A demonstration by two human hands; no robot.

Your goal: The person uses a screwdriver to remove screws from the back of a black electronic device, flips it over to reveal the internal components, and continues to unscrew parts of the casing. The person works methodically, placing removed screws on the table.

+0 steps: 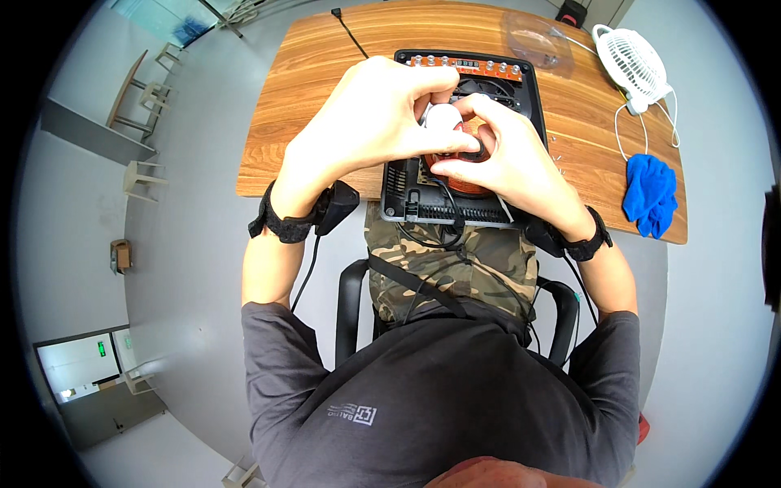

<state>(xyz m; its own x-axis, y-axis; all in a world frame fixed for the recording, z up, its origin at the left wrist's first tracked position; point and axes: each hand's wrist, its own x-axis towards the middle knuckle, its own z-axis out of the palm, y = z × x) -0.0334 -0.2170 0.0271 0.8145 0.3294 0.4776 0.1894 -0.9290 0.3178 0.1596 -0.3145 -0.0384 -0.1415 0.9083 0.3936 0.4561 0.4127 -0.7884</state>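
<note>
An opened appliance housing (394, 195) lies at the table's near edge, with an orange circuit strip (443, 62), a black fan (480, 88) and a copper coil (468, 185). My left hand (378, 114) curls over the coil area, fingers closed on a white round piece (443, 118) with some red at its side. My right hand (508, 154) comes in from the right, fingers bent around the same area beside a small dark part (473, 153). What exactly its fingertips grip is partly hidden. Black cables run from the housing's front edge.
On the wooden table (301, 89) are a white fan (630, 65), a blue cloth (651, 195), a clear plastic item (537, 45), small screws (556, 159) and a black cable (350, 32). Stools (142, 179) stand at the left by the wall.
</note>
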